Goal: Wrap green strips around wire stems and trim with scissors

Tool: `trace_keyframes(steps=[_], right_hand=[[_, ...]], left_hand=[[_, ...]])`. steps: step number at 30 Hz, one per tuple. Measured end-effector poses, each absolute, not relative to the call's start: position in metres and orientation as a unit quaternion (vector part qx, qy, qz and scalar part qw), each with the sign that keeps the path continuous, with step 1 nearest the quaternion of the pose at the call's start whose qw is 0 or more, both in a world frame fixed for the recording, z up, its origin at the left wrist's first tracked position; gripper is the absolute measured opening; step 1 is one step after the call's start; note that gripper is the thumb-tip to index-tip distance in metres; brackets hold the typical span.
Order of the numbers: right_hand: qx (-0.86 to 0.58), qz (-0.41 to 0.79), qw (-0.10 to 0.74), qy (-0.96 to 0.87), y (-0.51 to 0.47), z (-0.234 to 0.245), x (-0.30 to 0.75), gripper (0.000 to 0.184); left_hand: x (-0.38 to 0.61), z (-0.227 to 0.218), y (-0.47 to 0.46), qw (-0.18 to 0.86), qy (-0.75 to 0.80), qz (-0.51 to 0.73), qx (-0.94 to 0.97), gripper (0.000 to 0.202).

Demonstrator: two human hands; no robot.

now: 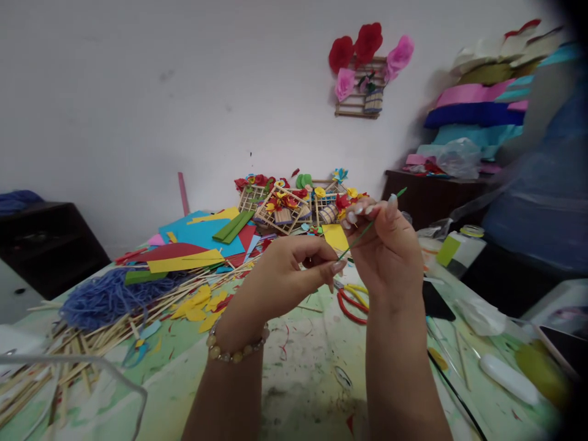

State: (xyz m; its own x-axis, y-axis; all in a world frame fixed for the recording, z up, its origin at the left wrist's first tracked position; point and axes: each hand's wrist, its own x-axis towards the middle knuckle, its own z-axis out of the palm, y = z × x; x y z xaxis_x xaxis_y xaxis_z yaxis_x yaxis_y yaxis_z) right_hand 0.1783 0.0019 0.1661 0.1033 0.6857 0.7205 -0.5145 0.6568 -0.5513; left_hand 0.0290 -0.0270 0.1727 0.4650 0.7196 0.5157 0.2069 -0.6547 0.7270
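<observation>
A thin green stem [361, 236] runs slantwise between my two hands, above the table. My left hand [294, 275], with a beaded bracelet on its wrist, pinches the stem's lower end between thumb and fingertips. Higher up and to the right, my right hand [388, 236] is closed on the upper part, its palm turned partly toward me. A green tip [402, 192] sticks out past the right thumb. Red-handled scissors [351, 311] lie on the table just below and between the hands, with a yellow-handled tool [357, 293] against them.
Bamboo frames with paper flowers [282, 205] stand against the wall. Coloured paper sheets [209, 233], blue yarn [114, 300] and wooden sticks [92, 343] crowd the left. At right lie a black phone-like slab [437, 300] and a white glue-gun-like object [509, 378]. Yellow petals [197, 303] are scattered centre-left.
</observation>
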Motion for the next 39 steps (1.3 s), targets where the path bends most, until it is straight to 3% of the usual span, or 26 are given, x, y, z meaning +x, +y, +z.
trace_keyframes(steps=[19,22,28,39], right_hand=[[-0.083,0.494,0.572,-0.650,0.003,0.157,0.171,0.016],[-0.096,0.466,0.591,-0.651,0.005,0.158,0.171,0.013],[-0.118,0.398,0.734,-0.537,0.013,0.159,0.176,0.016],[-0.136,0.343,0.745,-0.556,0.003,0.162,0.181,0.014]], left_hand=[[0.017,0.172,-0.033,0.288,0.289,0.488,0.772,0.022],[0.015,0.173,-0.032,0.290,0.294,0.481,0.773,0.021],[0.012,0.174,-0.032,0.301,0.303,0.448,0.785,0.020],[0.009,0.171,-0.029,0.339,0.298,0.371,0.812,0.018]])
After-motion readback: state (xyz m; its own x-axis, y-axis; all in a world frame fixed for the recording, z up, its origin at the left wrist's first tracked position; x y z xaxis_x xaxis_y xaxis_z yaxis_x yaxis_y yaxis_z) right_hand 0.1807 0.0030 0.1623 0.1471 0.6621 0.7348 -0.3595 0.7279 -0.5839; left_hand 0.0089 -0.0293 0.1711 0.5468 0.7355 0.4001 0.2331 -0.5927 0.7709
